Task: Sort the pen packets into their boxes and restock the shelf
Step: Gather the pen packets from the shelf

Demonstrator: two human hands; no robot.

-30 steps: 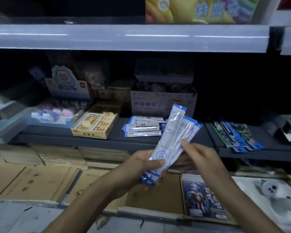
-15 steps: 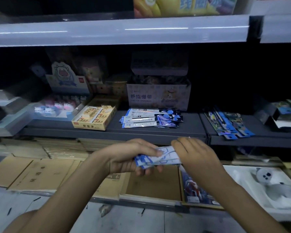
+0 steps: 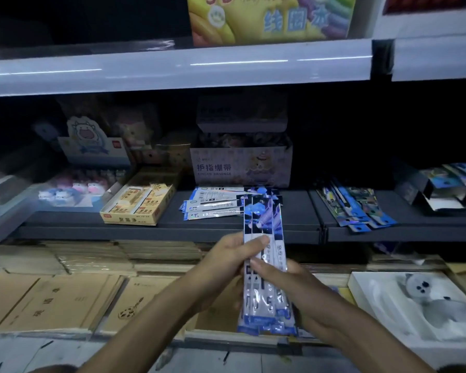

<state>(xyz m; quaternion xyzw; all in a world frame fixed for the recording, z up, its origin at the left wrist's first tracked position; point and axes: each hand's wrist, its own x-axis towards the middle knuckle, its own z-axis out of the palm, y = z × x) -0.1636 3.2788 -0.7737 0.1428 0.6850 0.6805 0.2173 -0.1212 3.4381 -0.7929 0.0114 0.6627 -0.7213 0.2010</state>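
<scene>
Pen packets [image 3: 276,255] upright, left grip [image 3: 223,262] pinching their middle, right grip [image 3: 293,292] pinching lower

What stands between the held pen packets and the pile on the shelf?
Nothing visible does. The left hand and right hand hold the pen packets before the shelf; the pile lies uncovered, the yellow box to its left.

One wide-angle view, worn on the head, faces forward and slightly down, close to the shelf [image 3: 172,224], whose dark board crosses mid-frame. Left hand [image 3: 226,265] and right hand [image 3: 288,289] enter from the bottom edge, near the lens, holding packets [image 3: 262,224] at centre.
</scene>
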